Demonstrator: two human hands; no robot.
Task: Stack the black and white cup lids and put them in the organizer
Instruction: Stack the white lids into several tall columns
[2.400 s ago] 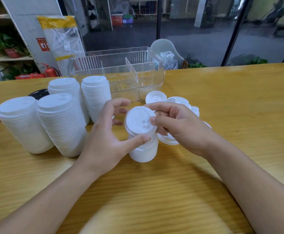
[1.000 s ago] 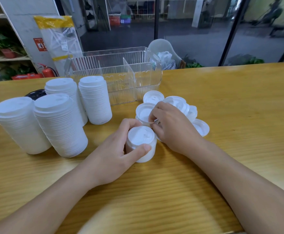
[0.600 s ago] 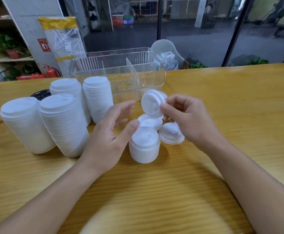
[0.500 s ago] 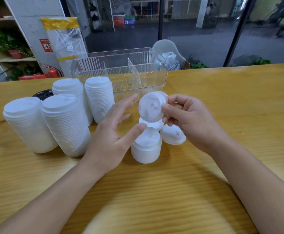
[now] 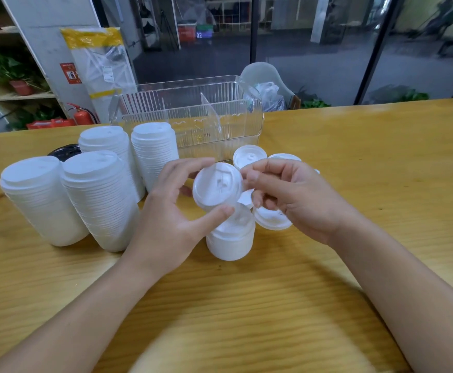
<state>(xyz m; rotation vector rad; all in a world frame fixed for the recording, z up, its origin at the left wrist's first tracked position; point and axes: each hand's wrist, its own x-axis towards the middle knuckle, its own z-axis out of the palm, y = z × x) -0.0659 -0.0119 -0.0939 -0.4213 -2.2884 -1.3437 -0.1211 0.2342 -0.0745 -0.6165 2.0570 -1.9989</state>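
Note:
A single white lid [image 5: 217, 185] hangs tilted above a short stack of white lids [image 5: 230, 238] on the wooden table [image 5: 354, 162]. My left hand [image 5: 171, 219] grips this lid between thumb and fingers. My right hand [image 5: 287, 195] pinches its right edge. Loose white lids [image 5: 248, 156] lie behind and under my right hand, one at its heel [image 5: 271, 220]. Several tall stacks of white lids [image 5: 99, 197] stand at the left. A black lid [image 5: 65, 152] peeks out behind them. The clear divided organizer [image 5: 193, 117] stands at the back with nothing visible in it.
A yellow-banded plastic package [image 5: 99, 68] leans past the table's far edge, with a fire extinguisher [image 5: 81, 115] and plant shelves at the left. A pale chair [image 5: 265, 79] with a bag stands behind the organizer. Bare wood spreads to the right and in front.
My right hand picked a lid from the loose pile and raised it. My left hand let go of the short stack, opened, and now grips the raised lid too.

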